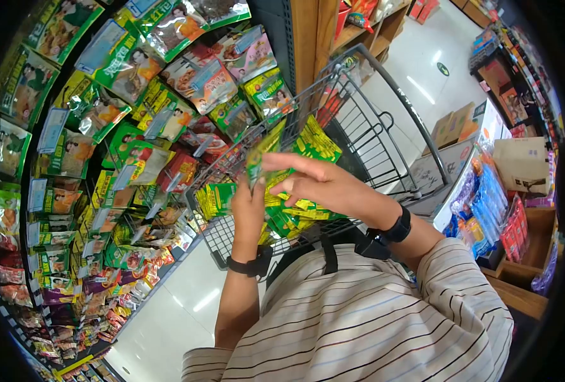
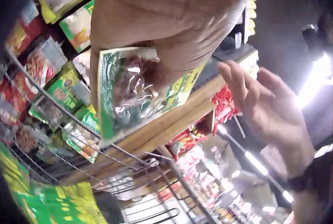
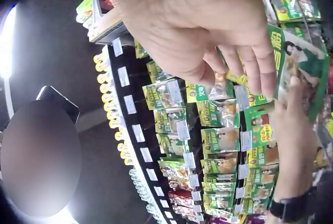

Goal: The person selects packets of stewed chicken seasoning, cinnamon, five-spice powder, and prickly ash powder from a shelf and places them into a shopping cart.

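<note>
My left hand (image 1: 249, 205) grips a flat green-and-yellow spice packet (image 2: 127, 96) with a clear window, held upright above the shopping cart (image 1: 384, 137). In the right wrist view the packet's printed face (image 3: 302, 68) shows a figure in green. My right hand (image 1: 317, 183) is beside it with fingers extended and loosely bent, nothing in its grasp; the left wrist view shows that hand (image 2: 268, 109) apart from the packet. Below both hands, several green-and-yellow packets (image 1: 317, 143) lie in stacks inside the cart.
A shelf wall of hanging spice packets (image 1: 129, 63) with price tags runs along the left, close to the cart. A wooden post (image 1: 314, 38) stands ahead. Cardboard boxes (image 1: 454, 127) and bagged goods (image 1: 486, 191) are on the right. Tiled floor (image 1: 187, 299) shows below the shelves.
</note>
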Motion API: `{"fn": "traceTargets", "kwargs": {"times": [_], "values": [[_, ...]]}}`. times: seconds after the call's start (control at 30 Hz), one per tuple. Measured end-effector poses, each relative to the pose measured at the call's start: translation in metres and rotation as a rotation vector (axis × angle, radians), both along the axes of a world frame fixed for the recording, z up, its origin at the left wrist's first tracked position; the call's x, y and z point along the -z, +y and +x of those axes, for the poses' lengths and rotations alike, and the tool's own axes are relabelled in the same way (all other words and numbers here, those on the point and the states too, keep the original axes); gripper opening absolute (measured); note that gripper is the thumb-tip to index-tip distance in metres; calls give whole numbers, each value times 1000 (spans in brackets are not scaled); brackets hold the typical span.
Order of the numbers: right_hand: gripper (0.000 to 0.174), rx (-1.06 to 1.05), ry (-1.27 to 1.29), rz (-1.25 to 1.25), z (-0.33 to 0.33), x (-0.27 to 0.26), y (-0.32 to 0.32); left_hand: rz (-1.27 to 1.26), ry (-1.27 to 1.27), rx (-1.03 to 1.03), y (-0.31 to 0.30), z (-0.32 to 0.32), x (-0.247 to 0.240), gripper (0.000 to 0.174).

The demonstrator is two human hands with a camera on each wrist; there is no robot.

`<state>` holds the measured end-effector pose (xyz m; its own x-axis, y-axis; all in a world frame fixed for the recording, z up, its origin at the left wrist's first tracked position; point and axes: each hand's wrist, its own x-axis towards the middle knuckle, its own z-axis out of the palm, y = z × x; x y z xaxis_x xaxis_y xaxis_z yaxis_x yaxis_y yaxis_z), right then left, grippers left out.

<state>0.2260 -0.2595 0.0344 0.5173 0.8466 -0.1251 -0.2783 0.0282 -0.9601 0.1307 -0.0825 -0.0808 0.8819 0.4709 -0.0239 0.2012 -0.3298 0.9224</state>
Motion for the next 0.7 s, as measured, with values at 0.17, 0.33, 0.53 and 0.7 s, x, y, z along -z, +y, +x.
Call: {"fn": "traceTargets", "kwargs": {"times": [0.17, 0.33, 0.53, 0.7], "values": [[39, 263, -146, 20, 13, -5, -7, -767, -158, -9, 6, -16, -29, 28], [36, 253, -223, -40, 21, 2, 4, -861, -243, -2, 13, -33, -60, 31], [26, 54, -111, -59, 5, 9, 38, -820, -242, 44, 21, -49, -79, 33], [22, 102, -130, 25, 1, 18, 57, -600, -197, 21, 36, -56, -87, 36]]}}
